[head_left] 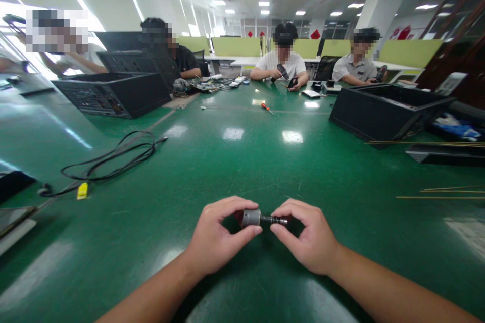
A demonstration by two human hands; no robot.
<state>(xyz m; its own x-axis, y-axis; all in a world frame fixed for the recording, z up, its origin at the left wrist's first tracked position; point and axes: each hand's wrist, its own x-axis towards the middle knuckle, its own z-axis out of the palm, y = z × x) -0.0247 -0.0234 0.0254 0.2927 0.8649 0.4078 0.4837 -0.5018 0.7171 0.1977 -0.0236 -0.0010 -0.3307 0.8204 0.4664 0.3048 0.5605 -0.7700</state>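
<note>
A small metal tool part (252,217) lies level between my two hands, low in the middle of the head view. It has a thick grey cylinder at the left and a thin dark shaft pointing right. My left hand (223,232) pinches the cylinder between thumb and fingers. The thumb and index finger of my right hand (308,234) close around the thin shaft, whose tip shows between them. Beneath both hands is the green table (227,166).
A coiled black cable (109,161) with a yellow tag (82,191) is at left. Black cases (113,93) (386,113) stand at both sides. An orange screwdriver (265,107) lies farther off. Several people sit beyond; thin rods (439,197) are at right.
</note>
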